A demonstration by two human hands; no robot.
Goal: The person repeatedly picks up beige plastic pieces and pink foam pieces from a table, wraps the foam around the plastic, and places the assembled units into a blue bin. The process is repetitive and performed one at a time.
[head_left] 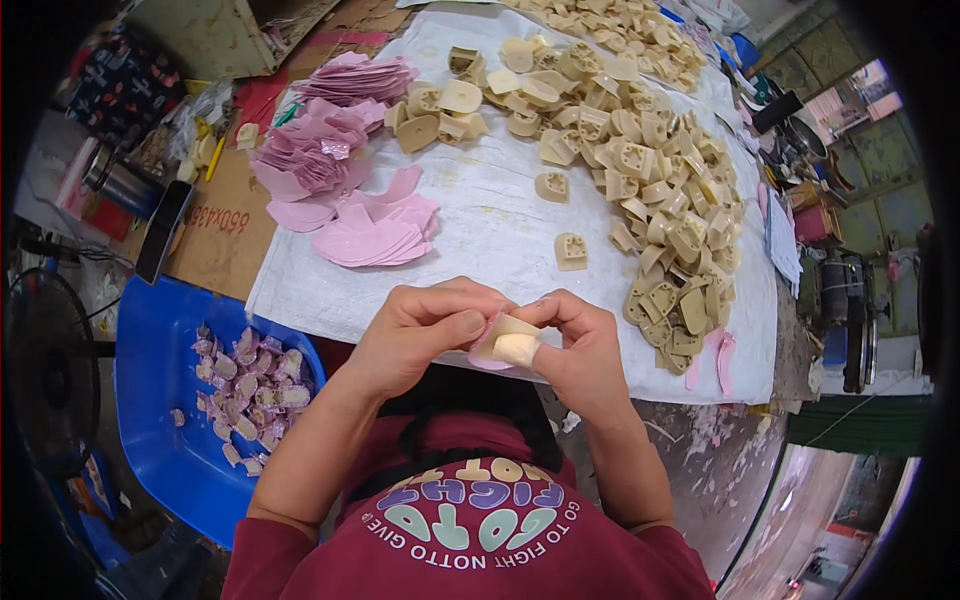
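Just in front of my body, both hands are closed on a small beige plastic block (pixel 512 327), which looks like a shoe heel. A pink sheet piece (pixel 477 352) runs along its left edge. My left hand (pixel 415 325) pinches that edge between thumb and fingers. My right hand (pixel 585 355) grips the block from the right; a pale cream cover appears to sit on its thumb. The fingers hide part of the block. Ahead on the left lie stacks of curved pink pieces (pixel 375 235). Loose beige blocks (pixel 655 175) form a big pile on the right.
A white cloth (pixel 475 215) covers the table. Two single blocks (pixel 571 252) lie apart from the pile. Below left stands a blue basin (pixel 150 400) holding several pink-covered blocks (pixel 250 385). A phone (pixel 163 230), a steel flask (pixel 125 180) and a fan (pixel 50 370) are at left.
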